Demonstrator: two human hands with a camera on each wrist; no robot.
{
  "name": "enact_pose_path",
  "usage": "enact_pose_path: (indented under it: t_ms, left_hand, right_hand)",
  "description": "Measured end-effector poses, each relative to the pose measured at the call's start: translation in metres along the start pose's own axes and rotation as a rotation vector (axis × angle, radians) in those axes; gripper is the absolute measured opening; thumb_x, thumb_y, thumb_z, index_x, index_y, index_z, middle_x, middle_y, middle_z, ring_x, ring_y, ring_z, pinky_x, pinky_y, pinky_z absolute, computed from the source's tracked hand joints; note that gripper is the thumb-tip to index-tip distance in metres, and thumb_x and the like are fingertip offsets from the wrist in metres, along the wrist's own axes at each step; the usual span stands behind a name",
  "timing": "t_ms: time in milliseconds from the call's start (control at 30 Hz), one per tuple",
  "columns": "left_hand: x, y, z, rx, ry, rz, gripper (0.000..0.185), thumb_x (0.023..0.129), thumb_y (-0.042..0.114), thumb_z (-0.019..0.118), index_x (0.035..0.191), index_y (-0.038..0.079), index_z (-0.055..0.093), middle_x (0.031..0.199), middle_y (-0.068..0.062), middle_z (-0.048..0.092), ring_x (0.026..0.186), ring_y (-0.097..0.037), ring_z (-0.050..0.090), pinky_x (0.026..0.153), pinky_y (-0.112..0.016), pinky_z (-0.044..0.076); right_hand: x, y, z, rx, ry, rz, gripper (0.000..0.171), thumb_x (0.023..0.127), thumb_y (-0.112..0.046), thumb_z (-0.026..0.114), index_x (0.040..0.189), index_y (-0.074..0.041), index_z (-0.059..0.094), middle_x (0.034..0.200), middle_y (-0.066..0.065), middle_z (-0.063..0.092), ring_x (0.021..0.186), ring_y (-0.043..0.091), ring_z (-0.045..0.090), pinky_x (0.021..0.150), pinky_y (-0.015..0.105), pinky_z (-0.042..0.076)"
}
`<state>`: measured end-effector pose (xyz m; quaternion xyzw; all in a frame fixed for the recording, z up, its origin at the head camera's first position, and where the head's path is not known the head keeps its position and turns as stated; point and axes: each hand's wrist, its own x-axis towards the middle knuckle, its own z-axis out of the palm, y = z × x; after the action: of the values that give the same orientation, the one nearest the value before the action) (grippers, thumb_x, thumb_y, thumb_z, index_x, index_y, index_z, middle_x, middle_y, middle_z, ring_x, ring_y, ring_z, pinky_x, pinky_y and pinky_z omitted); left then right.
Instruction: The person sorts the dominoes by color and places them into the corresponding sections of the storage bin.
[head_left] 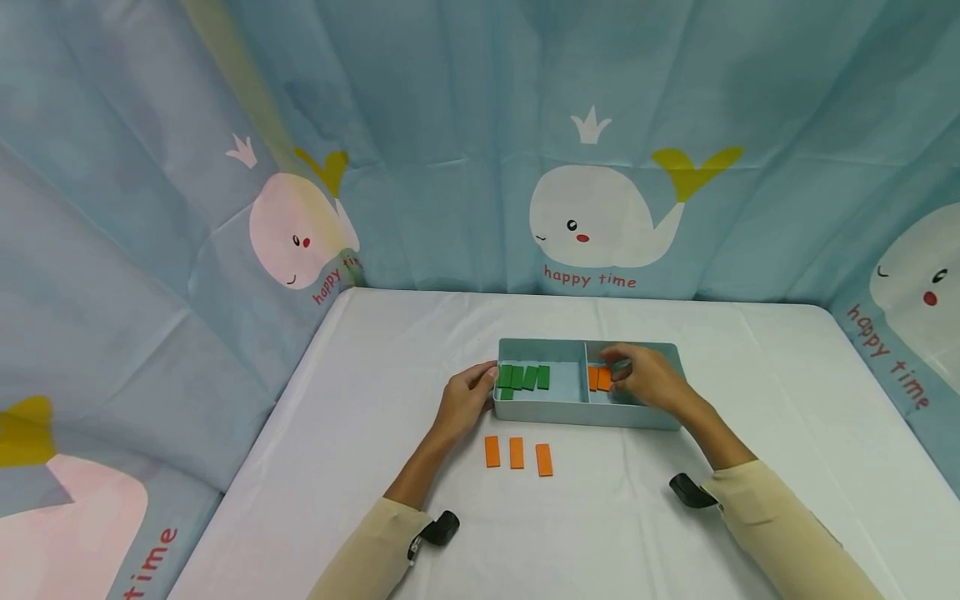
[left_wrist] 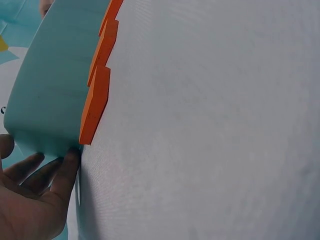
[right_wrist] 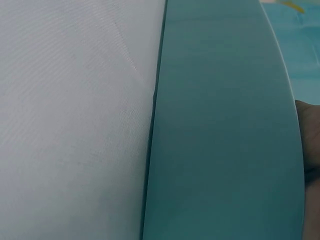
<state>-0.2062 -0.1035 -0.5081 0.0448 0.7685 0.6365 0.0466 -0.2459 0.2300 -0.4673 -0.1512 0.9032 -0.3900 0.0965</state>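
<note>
A pale teal rectangular plastic tray [head_left: 551,410] with two compartments sits at the centre of a desk [head_left: 360,467] draped in white cloth. The left hand [head_left: 467,396] rests against the tray's nine o'clock end, fingers [left_wrist: 64,172] relaxed and straight along the wall. The right hand [head_left: 648,379] reaches into the three o'clock compartment, fingers curled over flat orange rectangular tiles [head_left: 599,378]; whether it pinches one cannot be told. Flat green rectangular tiles [head_left: 523,377] fill the nine o'clock compartment. Three more orange tiles [head_left: 517,454] lie on the cloth at six o'clock of the tray, just apart from it. Likely risks: the light tray sliding under an uneven push, or a tile landing among the green ones.
</note>
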Motion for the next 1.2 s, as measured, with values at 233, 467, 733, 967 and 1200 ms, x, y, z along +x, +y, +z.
enact_pose_path:
  t_ms: [233,467,733,967,1200]
  left_hand:
    - [0.001,-0.001,0.0,0.005,0.006,-0.016,0.054,0.112,0.04,0.055,0.153,0.005,0.056,0.15,-0.012,0.062,0.133,-0.027,0.063,0.097,-0.034,0.062]
    - [0.001,-0.001,0.001,-0.016,-0.003,-0.011,0.055,0.112,0.04,0.056,0.154,0.004,0.055,0.15,-0.014,0.062,0.135,-0.03,0.062,0.099,-0.037,0.062]
    - [0.001,-0.001,0.001,-0.005,0.006,-0.027,0.053,0.112,0.039,0.056,0.153,0.006,0.056,0.15,-0.012,0.062,0.134,-0.028,0.063,0.097,-0.033,0.062]
    - [0.002,0.0,0.001,-0.018,0.007,-0.027,0.053,0.113,0.036,0.056,0.154,0.003,0.054,0.154,-0.018,0.058,0.138,-0.035,0.059,0.099,-0.038,0.062]
    - [0.001,-0.001,0.001,-0.006,0.015,-0.034,0.054,0.111,0.042,0.057,0.153,0.007,0.056,0.152,-0.012,0.061,0.136,-0.029,0.061,0.1,-0.038,0.061]
  right_hand:
    - [0.0,0.001,-0.001,-0.003,-0.004,0.013,0.051,0.091,0.01,0.074,0.14,0.005,0.061,0.139,0.029,0.062,0.115,0.041,0.071,0.095,0.049,0.063]
    - [-0.003,0.0,-0.001,0.024,-0.01,0.021,0.051,0.093,0.007,0.074,0.142,0.004,0.06,0.14,0.029,0.061,0.116,0.04,0.071,0.094,0.048,0.064]
    - [-0.013,-0.002,-0.007,0.075,0.013,0.016,0.049,0.097,0.004,0.071,0.144,0.002,0.06,0.142,0.028,0.061,0.115,0.039,0.071,0.087,0.041,0.065]
    - [-0.02,-0.006,-0.009,0.055,0.057,0.017,0.048,0.098,-0.002,0.074,0.145,-0.002,0.061,0.141,0.024,0.064,0.114,0.037,0.071,0.083,0.039,0.064]
    - [-0.027,-0.008,-0.006,0.066,0.1,0.001,0.047,0.098,-0.006,0.075,0.144,-0.005,0.063,0.138,0.019,0.067,0.113,0.034,0.071,0.086,0.039,0.062]
